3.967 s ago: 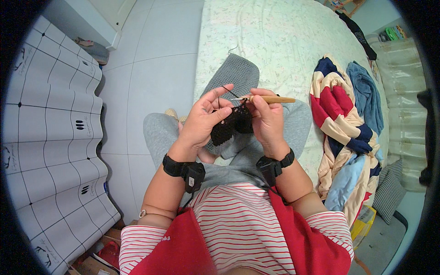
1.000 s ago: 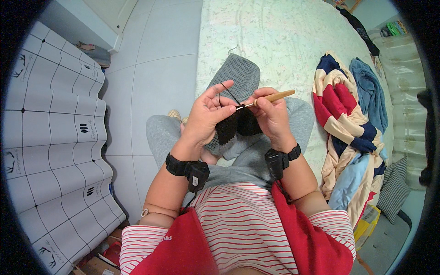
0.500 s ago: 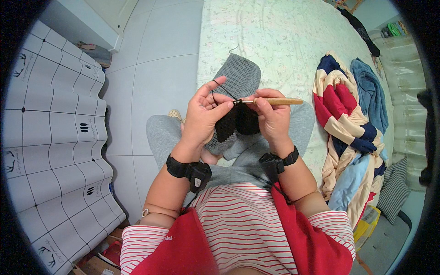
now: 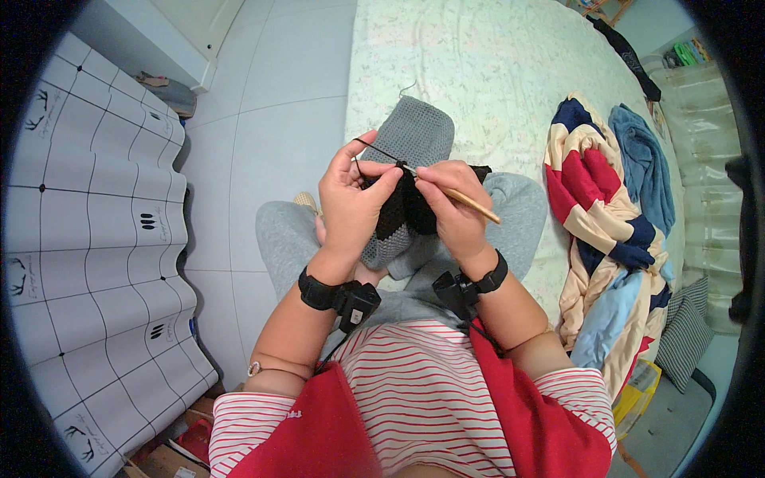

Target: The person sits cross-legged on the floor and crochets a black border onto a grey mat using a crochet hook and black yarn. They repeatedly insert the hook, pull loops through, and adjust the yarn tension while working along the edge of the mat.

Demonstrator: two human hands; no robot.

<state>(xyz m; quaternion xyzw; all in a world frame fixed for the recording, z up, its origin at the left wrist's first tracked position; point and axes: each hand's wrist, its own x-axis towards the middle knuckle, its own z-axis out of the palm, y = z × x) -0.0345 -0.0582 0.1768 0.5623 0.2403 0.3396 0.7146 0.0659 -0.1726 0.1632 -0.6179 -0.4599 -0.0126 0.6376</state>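
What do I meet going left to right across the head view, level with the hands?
White gridded curtain → grey floor → left knee → left hand → right hand → right knee → multicoloured cloth → blue cloth → pale sheeting

Left hand (image 4: 349, 199) pinching black crochet (image 4: 418, 213) mid-frame, right hand (image 4: 460, 225) holding a wooden-handled hook (image 4: 478, 207), tip hard to make out, bundled multicoloured fabric (image 4: 596, 209) at right.
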